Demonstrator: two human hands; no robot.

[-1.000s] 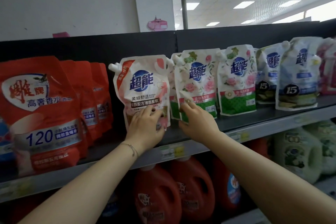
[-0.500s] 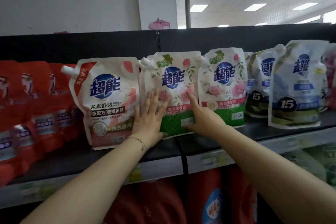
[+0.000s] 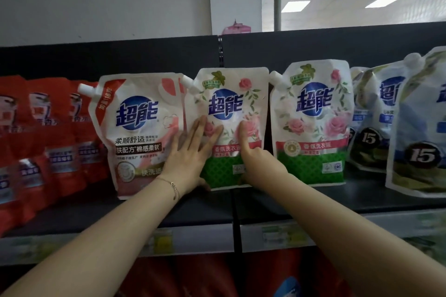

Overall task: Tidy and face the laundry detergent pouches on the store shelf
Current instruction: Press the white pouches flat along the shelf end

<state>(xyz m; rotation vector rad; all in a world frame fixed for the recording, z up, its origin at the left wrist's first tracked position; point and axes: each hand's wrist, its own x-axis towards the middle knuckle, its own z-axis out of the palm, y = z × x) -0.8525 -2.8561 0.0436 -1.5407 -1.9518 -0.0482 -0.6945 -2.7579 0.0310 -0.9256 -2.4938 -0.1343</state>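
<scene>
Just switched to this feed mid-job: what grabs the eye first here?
Both hands sit on the middle rose pouch on the dark shelf: the left hand lies flat on its front, the right hand presses with its index finger. A pink-and-white pouch stands at its left, and blurred red pouches fill the far left.
</scene>
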